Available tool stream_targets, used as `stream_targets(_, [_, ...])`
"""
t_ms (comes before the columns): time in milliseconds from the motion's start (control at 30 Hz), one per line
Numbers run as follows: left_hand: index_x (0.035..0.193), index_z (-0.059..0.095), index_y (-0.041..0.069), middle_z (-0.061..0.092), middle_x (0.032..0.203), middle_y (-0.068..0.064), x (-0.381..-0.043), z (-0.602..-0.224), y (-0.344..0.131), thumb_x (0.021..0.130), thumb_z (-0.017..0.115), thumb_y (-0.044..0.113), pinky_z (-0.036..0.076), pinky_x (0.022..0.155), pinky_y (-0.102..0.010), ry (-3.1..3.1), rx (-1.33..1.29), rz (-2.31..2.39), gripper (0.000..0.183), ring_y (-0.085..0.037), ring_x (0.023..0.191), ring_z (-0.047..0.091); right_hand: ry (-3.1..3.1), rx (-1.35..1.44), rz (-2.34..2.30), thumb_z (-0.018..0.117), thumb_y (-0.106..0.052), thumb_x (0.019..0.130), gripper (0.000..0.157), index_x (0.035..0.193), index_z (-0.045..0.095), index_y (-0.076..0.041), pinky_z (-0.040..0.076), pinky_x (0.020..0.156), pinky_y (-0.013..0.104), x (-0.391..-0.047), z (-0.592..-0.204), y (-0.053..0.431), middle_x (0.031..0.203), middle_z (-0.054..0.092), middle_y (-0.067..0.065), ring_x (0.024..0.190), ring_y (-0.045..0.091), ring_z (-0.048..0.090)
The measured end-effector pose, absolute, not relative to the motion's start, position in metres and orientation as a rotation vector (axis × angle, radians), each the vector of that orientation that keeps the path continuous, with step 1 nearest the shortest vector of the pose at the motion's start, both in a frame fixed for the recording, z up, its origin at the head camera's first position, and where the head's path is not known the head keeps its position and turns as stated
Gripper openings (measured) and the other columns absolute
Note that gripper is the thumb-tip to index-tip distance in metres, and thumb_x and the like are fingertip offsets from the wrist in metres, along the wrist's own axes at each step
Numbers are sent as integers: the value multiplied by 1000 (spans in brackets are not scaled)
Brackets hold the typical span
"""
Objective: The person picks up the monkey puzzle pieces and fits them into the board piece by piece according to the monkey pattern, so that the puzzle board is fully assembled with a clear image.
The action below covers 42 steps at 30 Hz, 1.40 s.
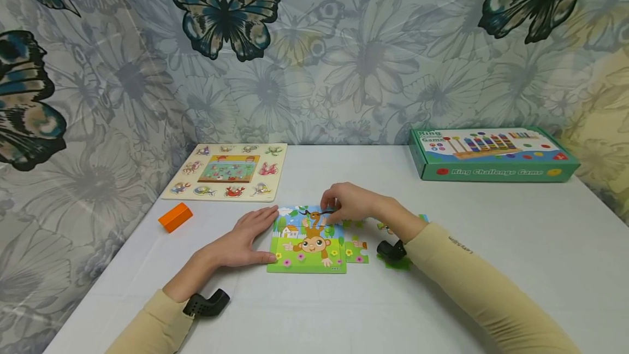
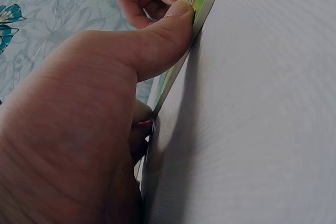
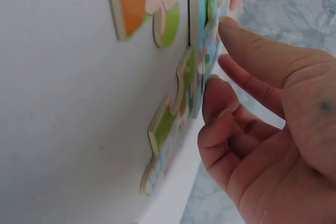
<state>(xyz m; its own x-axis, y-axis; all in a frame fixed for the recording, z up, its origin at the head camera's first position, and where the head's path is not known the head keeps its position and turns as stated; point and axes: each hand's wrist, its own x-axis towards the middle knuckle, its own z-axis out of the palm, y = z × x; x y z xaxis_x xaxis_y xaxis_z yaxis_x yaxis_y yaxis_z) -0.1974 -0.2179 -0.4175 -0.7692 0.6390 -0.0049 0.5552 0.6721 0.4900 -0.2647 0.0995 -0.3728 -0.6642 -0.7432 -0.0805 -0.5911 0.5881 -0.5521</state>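
A monkey jigsaw puzzle [image 1: 304, 261] in a flat tray lies near the middle of the table, its picture largely filled in. Along its left edge rests my left hand [image 1: 250, 236], the thumb at the lower corner and the fingers at the upper one. My right hand [image 1: 351, 201] is over the upper right part, bent fingertips and thumb touching the picture; the right wrist view shows a gap between thumb and fingers and nothing pinched there. Loose puzzle pieces [image 1: 355, 252] lie beside the tray's right edge, and others are partly hidden under the right forearm.
An orange block [image 1: 175, 217] stands at the left. Behind it lies a wooden board [image 1: 169, 193] with sea-creature pictures. A green Ring Challenge Game box [image 1: 496, 172] sits at the back right. Patterned butterfly cloth [image 1: 314, 70] hangs behind the white table [image 1: 304, 316].
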Motion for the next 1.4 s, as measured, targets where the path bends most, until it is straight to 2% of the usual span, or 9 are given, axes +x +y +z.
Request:
stream_targets(267, [158,28,-1,20,166,-15,-198,-417,-218,86,74,54,8,119,-58,2709,987,705,102,-36,151,15,2512,-1088,-696,79,-19,90,19,104,70,-9,48,75,29,-263,-373,95,94,59,2,80,15,52])
stream_targets(500, [158,28,-1,20,166,-14,-197,-416,-216,86,75,53,7,119,-57,2704,969,708,101,-36,151,14,2505,-1067,-720,79,-20,91,22,108,70,-10,49,77,30,-263,-371,98,96,61,2,82,16,55])
stream_targets(967, [158,28,-1,21,166,-14,-196,-416,-217,86,75,52,7,119,-58,2706,962,714,101,-36,151,15,2498,-1015,-867,76,-16,92,28,116,68,-4,52,74,34,-264,-361,126,102,62,5,86,18,61])
stream_targets(1400, [158,28,0,20,166,-12,-195,-416,-217,85,76,53,8,119,-57,2712,954,709,102,-35,151,14,2504,-971,-846,78,-14,91,26,113,69,-5,50,73,35,-264,-368,152,98,63,4,84,18,60])
